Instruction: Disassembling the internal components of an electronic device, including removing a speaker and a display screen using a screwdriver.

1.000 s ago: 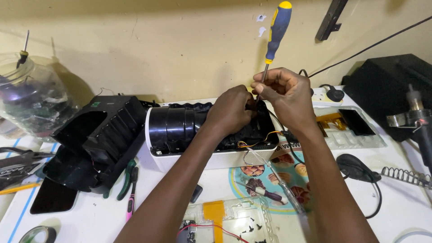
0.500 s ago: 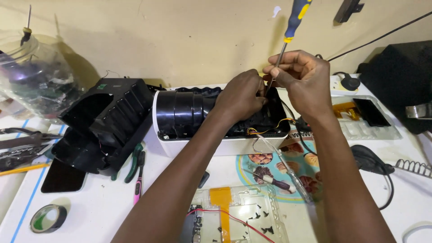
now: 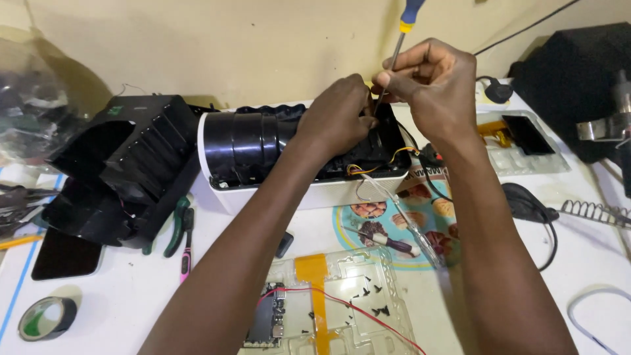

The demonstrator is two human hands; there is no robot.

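An opened white and black cylindrical device (image 3: 263,148) lies on its side across the white table (image 3: 118,289). My left hand (image 3: 338,118) presses down inside its right end, fingers closed on an inner part I cannot make out. Beside it, my right hand (image 3: 430,82) grips the metal shaft of a screwdriver (image 3: 397,39) with a blue and yellow handle that points up. The tip goes down into the device between both hands. Orange and white wires (image 3: 374,171) hang out of the device's right end.
A black plastic housing (image 3: 115,167) lies at left, with green pliers (image 3: 176,227), a pink tool (image 3: 186,253), a dark phone (image 3: 66,253) and a tape roll (image 3: 47,317) near it. A clear tray (image 3: 342,302) holds small screws and a circuit board. A soldering stand (image 3: 595,212) sits at right.
The view has moved closer and slightly down. Both hands stay at the device's right end, and the screwdriver remains upright between them.
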